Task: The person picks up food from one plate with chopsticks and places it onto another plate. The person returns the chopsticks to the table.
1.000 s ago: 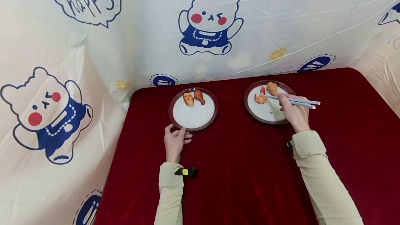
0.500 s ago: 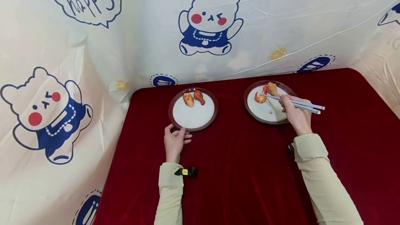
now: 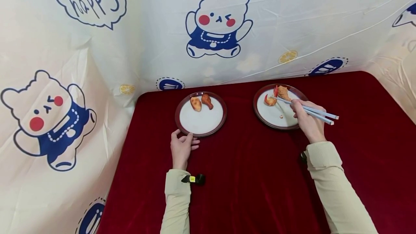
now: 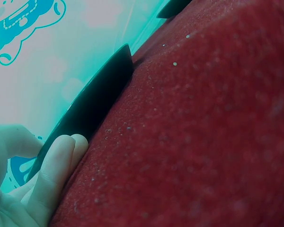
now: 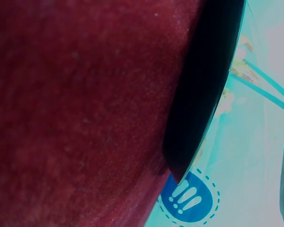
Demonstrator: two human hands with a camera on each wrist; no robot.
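Note:
My right hand point(image 3: 308, 120) holds a pair of light blue chopsticks point(image 3: 320, 114) over the right plate point(image 3: 260, 115). Their tips reach the shrimp point(image 3: 269, 100); whether they grip it I cannot tell. Beside it lie a red piece point(image 3: 276, 90) and a fried drumstick point(image 3: 284, 93). A small crumb-like bit point(image 3: 281, 116) sits nearer the plate's front. At the near rim of the left plate point(image 3: 201, 120) is my left hand point(image 3: 182, 149); in the left wrist view its fingers point(image 4: 57, 161) lie outside the rim and another finger reaches the inner side.
On the left plate, a browned oval piece point(image 3: 196, 104) and a roasted drumstick point(image 3: 207, 101) lie near the far rim. Both plates stand on a table with dark red cloth point(image 3: 247, 176). A white printed curtain point(image 3: 156, 28) hangs behind and at the sides.
My right hand has drawn slightly right and toward me, with the chopsticks. The red piece now sits a little further right, close to the fried drumstick. My left hand stays put.

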